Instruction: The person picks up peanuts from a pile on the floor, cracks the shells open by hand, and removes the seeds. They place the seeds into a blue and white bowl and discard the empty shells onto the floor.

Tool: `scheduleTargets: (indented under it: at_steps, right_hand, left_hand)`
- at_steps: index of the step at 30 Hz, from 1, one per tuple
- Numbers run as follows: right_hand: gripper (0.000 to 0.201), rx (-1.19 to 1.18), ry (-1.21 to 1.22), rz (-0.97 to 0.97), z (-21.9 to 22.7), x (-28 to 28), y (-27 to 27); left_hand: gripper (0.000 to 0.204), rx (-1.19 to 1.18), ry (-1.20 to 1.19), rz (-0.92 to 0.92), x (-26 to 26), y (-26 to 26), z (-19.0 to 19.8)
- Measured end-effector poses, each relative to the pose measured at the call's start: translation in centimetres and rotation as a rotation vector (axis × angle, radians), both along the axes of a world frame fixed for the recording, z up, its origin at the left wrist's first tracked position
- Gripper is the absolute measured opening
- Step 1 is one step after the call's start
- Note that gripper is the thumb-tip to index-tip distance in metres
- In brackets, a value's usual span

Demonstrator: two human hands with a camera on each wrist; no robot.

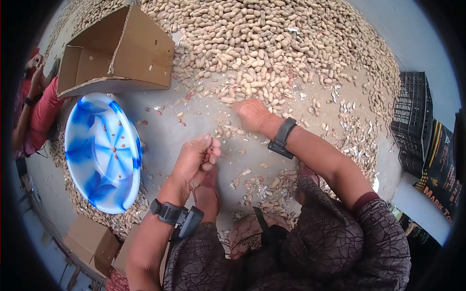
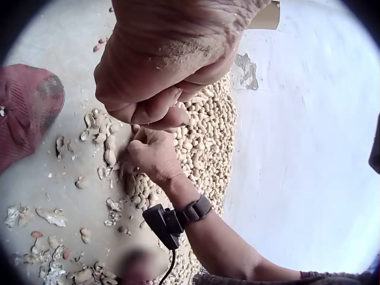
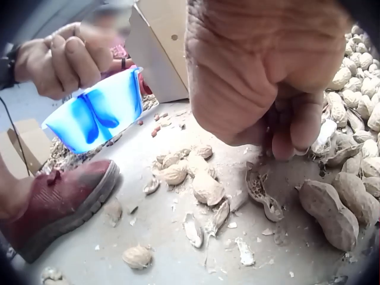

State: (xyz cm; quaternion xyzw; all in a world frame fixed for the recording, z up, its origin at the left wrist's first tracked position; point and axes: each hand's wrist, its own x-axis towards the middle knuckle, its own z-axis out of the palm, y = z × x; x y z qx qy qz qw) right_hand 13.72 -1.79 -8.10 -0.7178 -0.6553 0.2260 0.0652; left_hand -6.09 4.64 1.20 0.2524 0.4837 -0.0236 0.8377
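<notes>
My left hand (image 1: 194, 157) is held above the floor between the blue-and-white basin and the peanut pile, its fingers curled in toward the palm. Whatever lies inside that palm is hidden. Lower and farther forward, my right hand (image 1: 253, 115) is down at the near edge of the unshelled peanuts (image 1: 262, 63). In the right wrist view its curled fingertips (image 3: 284, 147) point at the floor, right beside a split shell (image 3: 261, 193) and a whole peanut (image 3: 328, 214). I cannot tell whether a peanut is between them.
The basin (image 1: 133, 186) at left holds a few reddish kernels. Behind it an open cardboard box (image 1: 145, 53) lies on its side, with another person (image 1: 41, 111) at far left. Broken shells (image 1: 357, 131) litter the floor at right, near a black crate (image 1: 410, 121). My shoe (image 3: 65, 202) is close by.
</notes>
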Motion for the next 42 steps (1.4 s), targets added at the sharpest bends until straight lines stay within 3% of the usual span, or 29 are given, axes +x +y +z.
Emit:
scheduleTargets:
  at_steps: [2, 4, 6, 9, 10, 13, 17, 19, 20, 22, 23, 25, 28, 32, 34, 38, 42]
  right_hand:
    - [0.012, 0.052, 0.093, -0.045, -0.2, 0.4, -0.3]
    - [0.007, -0.029, 0.459, -0.323, 1.3, 0.7, -0.3]
    - [0.006, 0.083, 0.551, -0.329, 3.5, 0.2, -0.4]
    - [0.012, -0.121, 1.083, -0.397, 8.5, -1.5, -0.7]
    - [0.012, -0.125, 1.088, -0.393, 8.9, -1.4, -0.7]
    - [0.015, 0.090, 0.807, -0.367, 8.1, 0.2, -0.4]
    - [0.013, 0.002, 0.705, -0.524, 3.6, 3.1, -0.6]
    - [0.011, 0.012, 0.503, -0.318, 2.0, 3.1, -0.9]
    - [0.011, 0.010, 0.503, -0.320, 1.2, 2.9, -1.1]
    - [0.006, 0.127, 0.213, -0.157, 0.3, 1.8, -1.0]
    - [0.006, 0.123, 0.215, -0.160, 0.0, 1.6, -0.9]
    - [0.007, 0.020, -0.027, -0.001, -0.3, 1.2, -0.4]
    - [0.010, -0.006, -0.089, 0.076, 0.4, 0.5, -0.3]
    - [0.008, 0.076, 0.051, -0.077, 0.1, 1.4, -1.2]
    - [0.007, 0.042, 0.403, -0.387, 1.1, 2.2, -1.2]
    - [0.004, 0.068, 0.700, -0.422, 5.7, 1.2, -1.3]
    - [0.002, -0.008, 1.047, -0.236, 10.1, -1.8, -1.8]
  left_hand:
    - [0.026, 0.011, 0.010, -0.008, 0.0, 0.0, -0.3]
    - [0.027, 0.017, 0.018, -0.009, 0.3, 0.0, -0.4]
    - [0.030, 0.040, 0.027, -0.031, 0.9, -0.1, -0.5]
    - [0.032, 0.005, 0.043, -0.022, 1.9, -0.2, 0.0]
    - [0.032, 0.005, 0.048, -0.017, 2.1, -0.2, -0.1]
    - [0.030, 0.009, 0.051, -0.040, 1.9, -0.4, -0.3]
    - [0.026, -0.001, -0.056, -0.109, 0.9, -0.4, -1.2]
    - [0.025, -0.001, -0.064, -0.116, 0.7, -0.4, -1.3]
    - [0.025, -0.027, -0.084, -0.118, 0.7, -0.3, -1.2]
    - [0.026, -0.058, -0.100, -0.124, 0.7, -0.3, -0.9]
    - [0.026, -0.061, -0.110, -0.116, 0.7, -0.3, -0.6]
    - [0.027, -0.065, -0.117, -0.107, 0.7, -0.3, -0.6]
    - [0.029, -0.029, -0.059, -0.065, 0.7, -0.5, -0.9]
    - [0.031, -0.055, -0.029, -0.059, 0.9, -0.3, -0.6]
    - [0.033, -0.053, -0.005, -0.051, 1.0, -0.4, -0.6]
    - [0.034, -0.030, -0.030, -0.075, 1.5, -0.5, -0.6]
    - [0.034, -0.077, 0.020, -0.023, 2.4, -0.8, -0.2]
